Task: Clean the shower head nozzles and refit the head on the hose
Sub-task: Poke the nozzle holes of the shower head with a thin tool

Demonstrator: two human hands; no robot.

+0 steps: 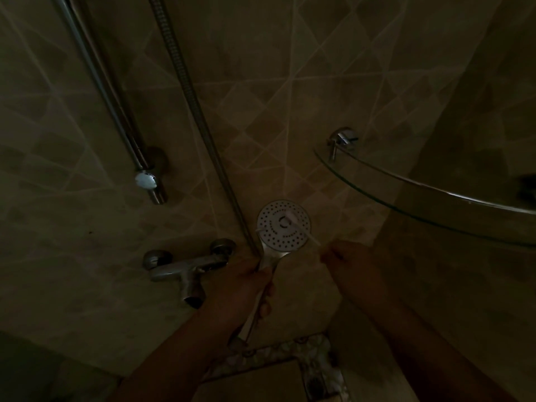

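Very dim, murky view; faint glints on shower head [283, 225] and rail [101, 82], wide-angle bending at edges.

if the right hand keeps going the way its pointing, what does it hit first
Most likely the white face of the shower head. The right hand points up and left along the thin white stick it pinches, whose far end already lies across that face. Depth is hard to judge in this dim view.

glass shelf [406, 184] juts right, hose [185, 82] and tap [185, 268] crowd left
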